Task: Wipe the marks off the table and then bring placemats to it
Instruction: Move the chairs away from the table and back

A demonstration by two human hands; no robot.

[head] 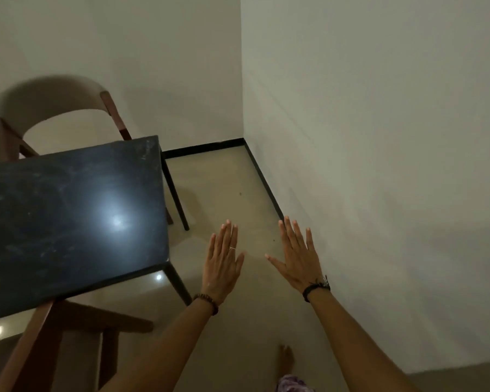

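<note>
1. Pale walls meet in a corner at the far side of the room, with a dark skirting strip running along their base above a beige floor.
2. On the left stands the worktop, a dark glossy slab on thin black legs; its near right corner points toward the person.
3. Whitish smears and streaks show across the worktop, clearest near its far right corner and along its left edge, and a bright lamp reflection sits near the middle.
4. A chair with a pale curved back and reddish-brown frame stands at the worktop's far edge; a second wooden chair is tucked under the near edge.
5. The left hand hovers just off the worktop's right edge, palm down, fingers straight and close together, holding nothing; a ring sits on one finger and a beaded bracelet on the wrist.
6. The right hand hovers beside it, nearer the right wall, flat with fingers spread, also holding nothing, with a dark band at the wrist.
7. A bare foot shows on the floor below.
</note>
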